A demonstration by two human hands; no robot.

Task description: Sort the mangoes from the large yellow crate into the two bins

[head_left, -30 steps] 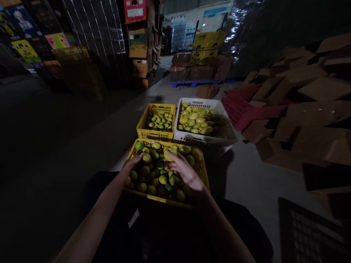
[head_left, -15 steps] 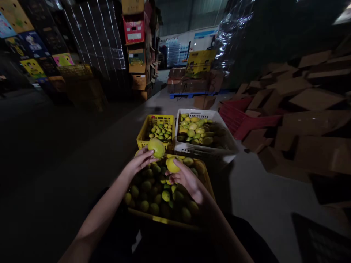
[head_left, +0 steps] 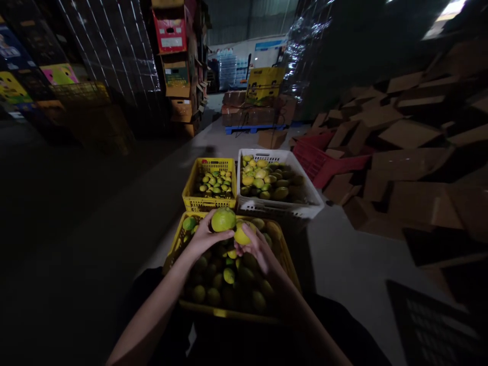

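My left hand (head_left: pixel 206 236) is closed round a large green-yellow lemon (head_left: pixel 223 219), its thumb along the near side. Close beside it, my right hand (head_left: pixel 257 249) grips a yellow lemon (head_left: pixel 242 234) between thumb and fingers. The two fruits are side by side, and I cannot tell whether they touch. Both hands are above a large yellow crate (head_left: pixel 229 311) of green and yellow lemons, many in shadow. Beyond it stand a smaller yellow crate (head_left: pixel 209 202) with small lemons and a white crate (head_left: pixel 280 207) holding larger yellow and greenish ones.
To the right, a red crate (head_left: pixel 316 160) stands against a heap of cardboard boxes (head_left: pixel 412 134). A blue pallet (head_left: pixel 253 129) with boxes is further back. Stacked cartons (head_left: pixel 177 76) rise at the back left. A dark crate (head_left: pixel 434 320) lies at the lower right.
My left hand has come closer to my right, and its lemon now shows a greener side. The view has shifted slightly to the right.
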